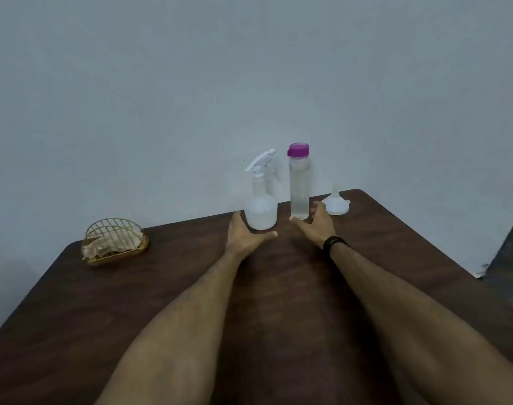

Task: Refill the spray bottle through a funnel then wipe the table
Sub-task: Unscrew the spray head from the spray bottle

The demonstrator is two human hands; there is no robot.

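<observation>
Mid-frame, the left hand (245, 233) and the right hand (315, 226), each grip spread and holding nothing, flank the spray bottle (261, 200) and the water bottle (299, 182).

Holder (114, 242) contents blurred, perhaps crumpled cloth.

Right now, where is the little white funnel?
In the head view the funnel sits upside down, spout up, near the table's far right corner, just right of the purple-capped water bottle and beyond the right hand.
</observation>
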